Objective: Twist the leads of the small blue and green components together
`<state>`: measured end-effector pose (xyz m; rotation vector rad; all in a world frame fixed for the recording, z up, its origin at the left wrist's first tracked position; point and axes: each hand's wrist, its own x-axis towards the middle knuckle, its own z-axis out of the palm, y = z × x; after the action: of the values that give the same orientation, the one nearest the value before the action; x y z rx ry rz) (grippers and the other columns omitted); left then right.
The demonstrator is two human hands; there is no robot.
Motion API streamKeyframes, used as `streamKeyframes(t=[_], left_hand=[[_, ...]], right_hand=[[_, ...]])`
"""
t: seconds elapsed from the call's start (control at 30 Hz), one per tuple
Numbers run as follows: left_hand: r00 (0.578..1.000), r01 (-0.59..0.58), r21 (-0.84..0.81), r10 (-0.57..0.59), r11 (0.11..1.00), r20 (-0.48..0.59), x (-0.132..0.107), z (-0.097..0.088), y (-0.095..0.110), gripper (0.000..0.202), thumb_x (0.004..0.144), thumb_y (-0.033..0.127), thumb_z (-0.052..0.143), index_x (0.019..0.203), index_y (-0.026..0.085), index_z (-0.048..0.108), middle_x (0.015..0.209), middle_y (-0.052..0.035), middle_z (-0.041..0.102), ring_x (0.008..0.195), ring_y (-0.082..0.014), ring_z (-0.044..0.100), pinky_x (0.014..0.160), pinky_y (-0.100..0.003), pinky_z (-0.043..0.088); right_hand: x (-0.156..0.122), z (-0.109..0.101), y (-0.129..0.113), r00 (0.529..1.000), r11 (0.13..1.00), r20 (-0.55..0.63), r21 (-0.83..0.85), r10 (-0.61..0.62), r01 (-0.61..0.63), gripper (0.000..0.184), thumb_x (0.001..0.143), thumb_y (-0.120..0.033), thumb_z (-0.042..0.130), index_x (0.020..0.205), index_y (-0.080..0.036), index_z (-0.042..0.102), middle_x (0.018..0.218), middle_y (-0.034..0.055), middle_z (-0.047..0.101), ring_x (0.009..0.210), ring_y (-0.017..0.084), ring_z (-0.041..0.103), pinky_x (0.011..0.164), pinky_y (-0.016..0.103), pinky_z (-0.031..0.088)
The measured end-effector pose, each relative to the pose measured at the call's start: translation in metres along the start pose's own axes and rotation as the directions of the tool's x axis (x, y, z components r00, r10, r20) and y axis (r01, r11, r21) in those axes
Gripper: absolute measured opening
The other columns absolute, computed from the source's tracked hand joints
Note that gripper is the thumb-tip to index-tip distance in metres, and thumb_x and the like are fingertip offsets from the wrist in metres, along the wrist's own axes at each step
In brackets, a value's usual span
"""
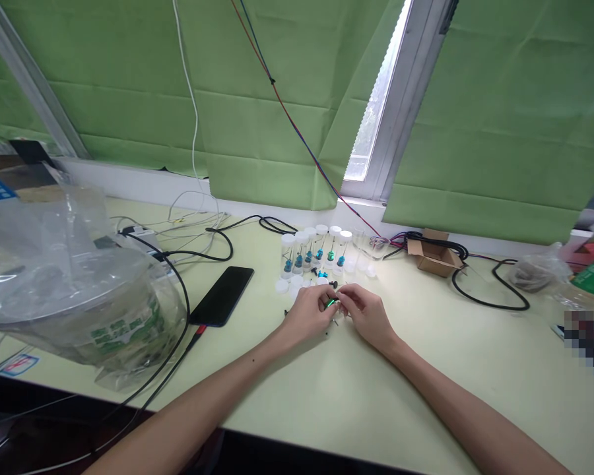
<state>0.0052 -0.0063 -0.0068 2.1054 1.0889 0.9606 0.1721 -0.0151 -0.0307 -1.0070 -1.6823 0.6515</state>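
From where I sit, far off, I see my left hand [307, 311] and right hand [369, 313] close together over the middle of the bench [317, 396], in from the front edge. The left grip has a tiny green piece [331, 303] pinched between thumb and finger. The right fingertips are bent in just beside it. They are too small in my view, so I cannot tell if the right grip is pinching anything.

I think the step in hand is working on that green piece with both hands. To me, the next move calls for a soft, steady pinch on the left and small, careful moves on the right. The piece looks easy to drop, and it could roll toward the front edge.

A row of clear bottles [288, 254] with white tops stands past my hands, nearer the back edge, with blue and green bits inside. A loose blue piece [323, 275] and a little black knob [333, 284] lie between the bottles and my hands. The phone [222, 295] lies to the left, and the paper box [433, 260] sits to the right, near the back edge.
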Motion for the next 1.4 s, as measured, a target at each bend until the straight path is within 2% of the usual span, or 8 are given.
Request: streamKeyframes(t=[0.27, 0.6, 0.83, 1.13, 1.4], left_hand=[[1.000, -0.005, -0.010, 0.005, 1.000, 0.024, -0.0007, 0.0002, 0.0011, 0.015, 0.083, 0.026, 0.056, 0.082, 0.018, 0.069, 0.069, 0.0003, 0.064, 0.061, -0.0123, 0.049, 0.055, -0.025, 0.035], [1.000, -0.008, 0.021, 0.008, 1.000, 0.029, -0.0008, 0.0009, -0.0001, 0.017, 0.082, 0.027, 0.056, 0.085, 0.018, 0.070, 0.065, 0.0004, 0.061, 0.060, -0.0128, 0.048, 0.055, -0.025, 0.033], [0.999, -0.028, 0.018, 0.028, 0.999, 0.036, -0.0012, 0.0017, -0.0014, 0.017, 0.082, 0.026, 0.055, 0.083, 0.018, 0.071, 0.067, 0.0000, 0.064, 0.059, -0.0125, 0.048, 0.054, -0.025, 0.034], [0.998, -0.037, 0.037, 0.035, 0.999, 0.052, -0.0015, 0.0015, -0.0016, 0.018, 0.083, 0.025, 0.054, 0.080, 0.018, 0.071, 0.067, 0.0000, 0.064, 0.058, -0.0124, 0.048, 0.055, -0.025, 0.033], [0.997, -0.042, 0.069, 0.037, 0.997, 0.073, -0.0029, 0.0015, 0.0025, 0.018, 0.079, 0.018, 0.054, 0.079, 0.018, 0.072, 0.063, 0.0001, 0.062, 0.056, -0.0124, 0.045, 0.055, -0.026, 0.031]], right_hand=[[-0.0003, -0.0004, -0.0001, 1.000, 0.998, 0.003, -0.052, -0.022, 0.022, 0.020, 0.094, -0.034, 0.052, 0.085, -0.019, 0.062, 0.065, 0.0002, 0.059, 0.055, 0.014, 0.055, 0.056, 0.027, 0.048], [-0.0006, -0.0014, 0.0005, 1.000, 0.996, 0.022, -0.090, 0.000, 0.002, 0.029, 0.095, -0.043, 0.051, 0.082, -0.020, 0.063, 0.061, -0.0007, 0.058, 0.050, 0.014, 0.054, 0.053, 0.027, 0.047], [-0.0009, -0.0011, 0.0011, 1.000, 0.994, 0.026, -0.112, 0.004, -0.001, 0.028, 0.096, -0.039, 0.049, 0.080, -0.020, 0.062, 0.060, -0.0020, 0.057, 0.049, 0.013, 0.052, 0.055, 0.027, 0.046], [-0.0011, -0.0010, 0.0012, 0.999, 0.992, 0.037, -0.126, 0.014, -0.010, 0.031, 0.096, -0.043, 0.048, 0.079, -0.020, 0.061, 0.056, -0.0024, 0.055, 0.049, 0.014, 0.053, 0.055, 0.028, 0.045], [-0.0013, -0.0020, 0.0026, 0.995, 0.988, 0.103, -0.151, 0.009, 0.006, 0.028, 0.096, -0.039, 0.048, 0.081, -0.020, 0.062, 0.065, 0.0005, 0.060, 0.056, 0.015, 0.055, 0.057, 0.028, 0.045]])
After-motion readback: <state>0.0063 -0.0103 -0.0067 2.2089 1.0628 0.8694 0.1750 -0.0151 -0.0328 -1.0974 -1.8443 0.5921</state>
